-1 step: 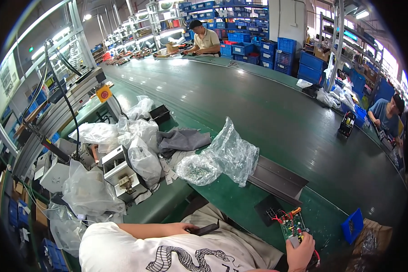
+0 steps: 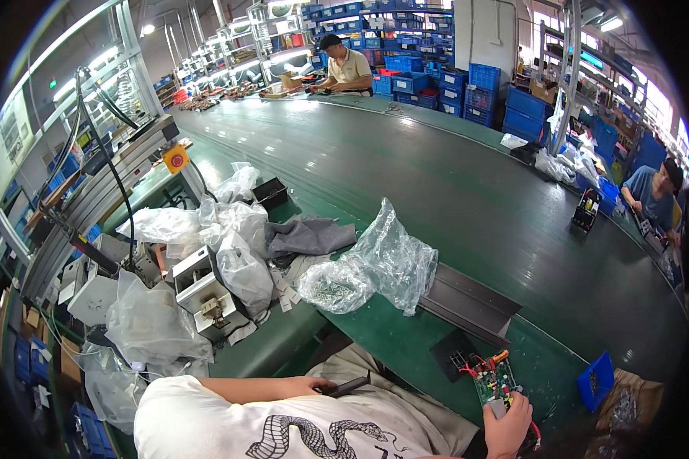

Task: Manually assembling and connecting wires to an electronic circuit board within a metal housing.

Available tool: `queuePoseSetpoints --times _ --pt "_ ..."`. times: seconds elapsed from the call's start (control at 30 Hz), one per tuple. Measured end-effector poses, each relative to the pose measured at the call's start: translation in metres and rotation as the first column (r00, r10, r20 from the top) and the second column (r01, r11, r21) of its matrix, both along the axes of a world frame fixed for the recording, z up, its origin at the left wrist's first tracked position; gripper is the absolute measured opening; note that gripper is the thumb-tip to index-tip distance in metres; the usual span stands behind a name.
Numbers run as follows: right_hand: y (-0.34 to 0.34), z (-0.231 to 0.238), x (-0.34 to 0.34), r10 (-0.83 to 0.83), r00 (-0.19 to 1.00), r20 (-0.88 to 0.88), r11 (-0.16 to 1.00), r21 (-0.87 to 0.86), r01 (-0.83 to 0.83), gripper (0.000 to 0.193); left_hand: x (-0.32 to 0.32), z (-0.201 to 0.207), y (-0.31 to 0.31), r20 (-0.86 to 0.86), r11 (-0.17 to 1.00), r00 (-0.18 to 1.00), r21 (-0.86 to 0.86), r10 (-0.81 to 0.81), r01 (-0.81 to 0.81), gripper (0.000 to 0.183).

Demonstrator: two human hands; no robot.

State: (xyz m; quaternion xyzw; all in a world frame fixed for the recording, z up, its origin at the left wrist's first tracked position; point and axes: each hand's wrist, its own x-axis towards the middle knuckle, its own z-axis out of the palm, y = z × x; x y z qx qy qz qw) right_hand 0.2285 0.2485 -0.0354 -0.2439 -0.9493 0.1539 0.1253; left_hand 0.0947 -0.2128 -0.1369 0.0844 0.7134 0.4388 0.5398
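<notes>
My left hand [image 2: 314,385] rests in front of my lap, its fingers closed around a flat, dark, elongated piece [image 2: 348,386] with a small upturned tip. I cannot make out what kind of piece it is. At the lower right, my right hand [image 2: 509,428] grips the near end of a green circuit board [image 2: 497,380] by a grey block [image 2: 499,408]. Red wires and an orange-yellow connector [image 2: 501,356] show at the board's far end. Against that end lies a black plastic plate [image 2: 453,353] with slots, on the green bench [image 2: 406,344].
A clear plastic bag [image 2: 390,260] of small parts lies ahead, beside a dark metal channel [image 2: 471,302]. Bagged parts and a metal housing [image 2: 207,294] crowd the left. A blue bin [image 2: 595,381] stands right. Beyond runs a wide conveyor belt [image 2: 406,168]; two people work along it.
</notes>
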Motion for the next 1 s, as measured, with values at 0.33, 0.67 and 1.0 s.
queuePoseSetpoints --times 0.33,0.67,1.0 --pt "0.012 -0.004 0.005 0.092 0.993 0.072 0.982 0.161 -0.103 0.055 -0.047 0.094 0.008 -0.255 0.983 0.950 0.030 0.181 -0.179 0.085" --pt "0.013 -0.012 0.008 0.118 0.993 0.012 0.769 0.632 -0.099 0.056 -0.094 0.190 -0.005 -0.741 0.985 0.668 -0.066 0.060 -0.162 0.069" --pt "-0.002 -0.003 0.004 0.001 0.998 -0.064 1.000 -0.002 -0.001 0.060 -0.165 0.137 -0.013 -0.982 0.731 0.110 -0.190 -0.156 -0.656 0.066"
